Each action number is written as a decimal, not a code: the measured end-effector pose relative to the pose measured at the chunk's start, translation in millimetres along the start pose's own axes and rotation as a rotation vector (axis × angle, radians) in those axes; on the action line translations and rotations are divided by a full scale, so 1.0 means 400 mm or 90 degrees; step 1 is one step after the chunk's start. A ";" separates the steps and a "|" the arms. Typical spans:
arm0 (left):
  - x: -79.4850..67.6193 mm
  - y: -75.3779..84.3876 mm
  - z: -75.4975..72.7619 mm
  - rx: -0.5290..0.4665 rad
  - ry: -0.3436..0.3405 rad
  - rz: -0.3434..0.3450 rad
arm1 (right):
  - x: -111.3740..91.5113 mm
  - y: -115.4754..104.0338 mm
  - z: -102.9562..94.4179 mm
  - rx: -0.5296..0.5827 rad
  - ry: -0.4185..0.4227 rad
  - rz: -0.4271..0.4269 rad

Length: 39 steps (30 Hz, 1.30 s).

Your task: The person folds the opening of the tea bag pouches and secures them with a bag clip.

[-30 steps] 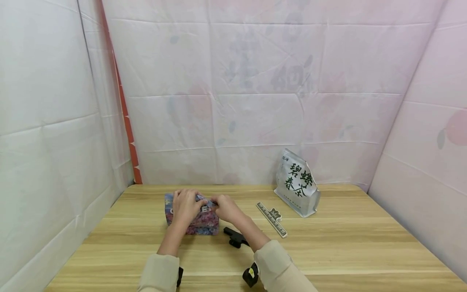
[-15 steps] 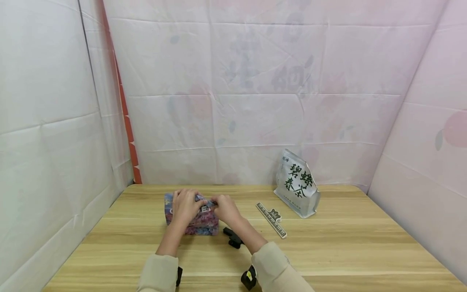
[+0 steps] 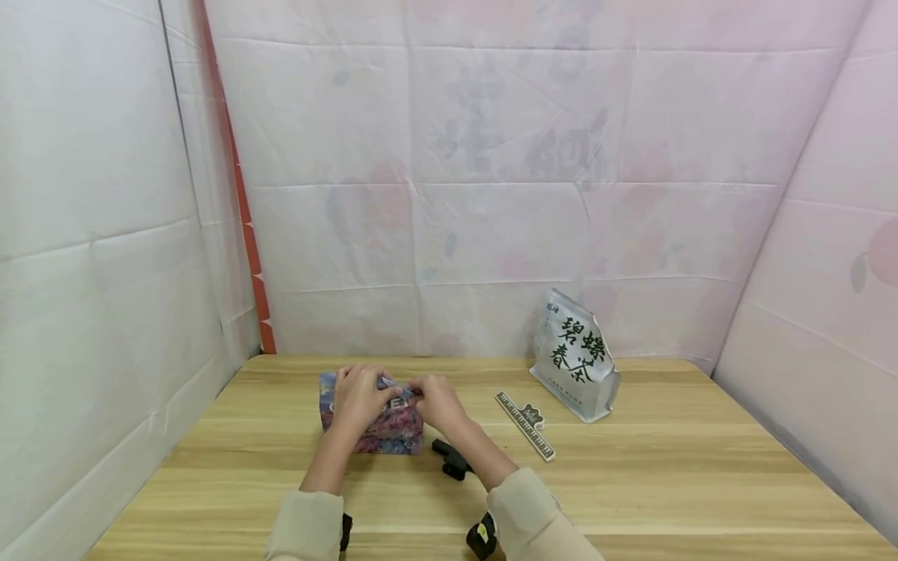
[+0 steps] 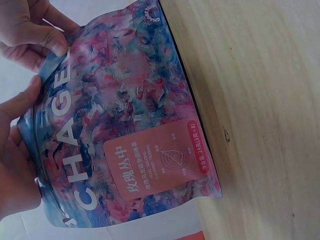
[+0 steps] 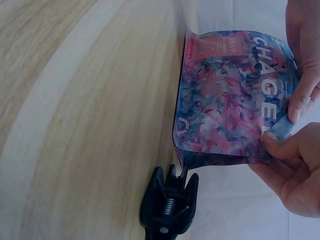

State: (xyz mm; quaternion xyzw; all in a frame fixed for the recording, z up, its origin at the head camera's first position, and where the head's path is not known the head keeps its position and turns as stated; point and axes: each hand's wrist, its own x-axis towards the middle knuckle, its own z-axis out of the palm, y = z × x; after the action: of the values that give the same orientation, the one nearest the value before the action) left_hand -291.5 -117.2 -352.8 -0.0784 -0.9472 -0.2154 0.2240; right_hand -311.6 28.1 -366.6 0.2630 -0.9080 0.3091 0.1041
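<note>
A colourful pink-and-blue tea pouch (image 3: 393, 425) with "CHAGE" lettering stands upright on the table, its top edge folded. My left hand (image 3: 360, 401) grips the top from the left, thumb on the front and fingers behind. At the right end of the top edge, my right hand (image 3: 436, 401) pinches a corner between thumb and fingers. The thumbs lie close together in the right wrist view, over the blue folded strip of the pouch (image 5: 220, 95). Part of the lettering is covered by the hands in the head view.
A black spring clip (image 3: 452, 461) lies just right of the pouch, partly behind the right forearm. Farther right is a white clip with a piano-key pattern (image 3: 525, 425). A silver tea bag (image 3: 575, 358) stands at the back right of the wooden table (image 3: 666, 467), before the white cloth wall.
</note>
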 end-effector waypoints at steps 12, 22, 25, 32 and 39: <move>0.000 -0.013 -0.002 -0.018 -0.024 0.017 | 0.005 0.003 0.004 -0.001 0.004 -0.006; -0.001 0.002 0.010 0.020 0.030 0.003 | 0.006 0.004 0.006 0.001 0.001 0.010; -0.001 0.006 0.010 0.017 0.031 -0.001 | 0.006 0.003 0.004 0.004 0.003 0.012; -0.008 0.013 0.002 0.024 0.007 0.000 | 0.004 0.002 0.002 -0.001 0.013 -0.003; -0.015 0.014 0.011 0.079 0.034 0.037 | 0.005 0.004 0.001 0.004 0.015 -0.011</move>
State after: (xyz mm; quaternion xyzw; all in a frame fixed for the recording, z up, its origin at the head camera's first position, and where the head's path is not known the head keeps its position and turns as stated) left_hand -286.6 -110.5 -356.8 -0.0861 -0.9498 -0.1517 0.2597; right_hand -314.0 28.1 -367.0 0.2677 -0.9034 0.3142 0.1165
